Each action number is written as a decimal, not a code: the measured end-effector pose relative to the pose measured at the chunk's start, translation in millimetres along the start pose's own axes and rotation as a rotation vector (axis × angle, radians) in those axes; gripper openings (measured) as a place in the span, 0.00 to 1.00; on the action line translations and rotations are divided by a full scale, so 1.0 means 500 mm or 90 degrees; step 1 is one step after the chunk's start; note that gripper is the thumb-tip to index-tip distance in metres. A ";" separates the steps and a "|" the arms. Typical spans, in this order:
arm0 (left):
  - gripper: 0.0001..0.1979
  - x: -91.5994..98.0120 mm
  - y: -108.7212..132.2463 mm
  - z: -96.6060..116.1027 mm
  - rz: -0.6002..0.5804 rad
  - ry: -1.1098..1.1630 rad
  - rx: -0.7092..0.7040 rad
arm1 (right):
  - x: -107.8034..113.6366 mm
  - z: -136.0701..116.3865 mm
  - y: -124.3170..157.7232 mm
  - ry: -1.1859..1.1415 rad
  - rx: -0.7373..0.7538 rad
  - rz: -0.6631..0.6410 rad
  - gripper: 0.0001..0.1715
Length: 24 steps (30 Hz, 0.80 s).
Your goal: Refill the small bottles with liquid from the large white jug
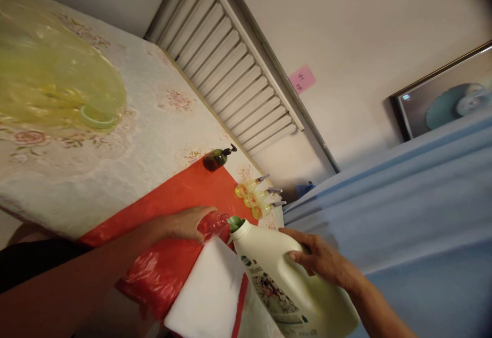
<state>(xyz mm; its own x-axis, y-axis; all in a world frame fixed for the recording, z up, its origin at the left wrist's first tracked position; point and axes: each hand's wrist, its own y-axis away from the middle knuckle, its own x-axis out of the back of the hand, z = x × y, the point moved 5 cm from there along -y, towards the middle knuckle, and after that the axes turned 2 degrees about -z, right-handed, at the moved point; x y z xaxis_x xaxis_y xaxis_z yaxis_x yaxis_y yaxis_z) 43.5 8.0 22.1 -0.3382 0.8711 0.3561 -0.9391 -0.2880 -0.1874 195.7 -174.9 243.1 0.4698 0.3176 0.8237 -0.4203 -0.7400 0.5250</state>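
left hand [188,223], grip wrapped round the clear plastic bottle [211,225] over the red sheet [165,199], neck just beside the tilted detergent jug [277,271]; right hand [323,258], grip curled round the jug's handle: one wobble could dribble liquid outside!

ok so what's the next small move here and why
Probably tip the jug slightly further with the right hand while the left hand steadies the see-through bottle: its neck sits close to the jug's green spout, and no stream clearly shows between them.
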 end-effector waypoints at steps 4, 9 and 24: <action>0.36 0.001 0.002 -0.006 0.010 0.021 0.012 | 0.000 -0.006 0.002 -0.011 0.001 -0.002 0.39; 0.32 0.006 0.007 0.003 0.016 0.038 0.003 | -0.001 -0.011 0.004 -0.009 -0.002 -0.007 0.40; 0.29 0.003 0.004 0.010 0.023 0.006 0.008 | 0.001 -0.006 0.002 -0.007 -0.008 -0.003 0.39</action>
<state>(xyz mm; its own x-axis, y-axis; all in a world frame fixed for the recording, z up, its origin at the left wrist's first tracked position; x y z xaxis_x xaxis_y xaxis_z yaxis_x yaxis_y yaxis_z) 40.6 6.8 26.9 -0.3712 0.8639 0.3405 -0.9271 -0.3243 -0.1881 193.2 -173.6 244.4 0.4799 0.3145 0.8190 -0.4278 -0.7311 0.5314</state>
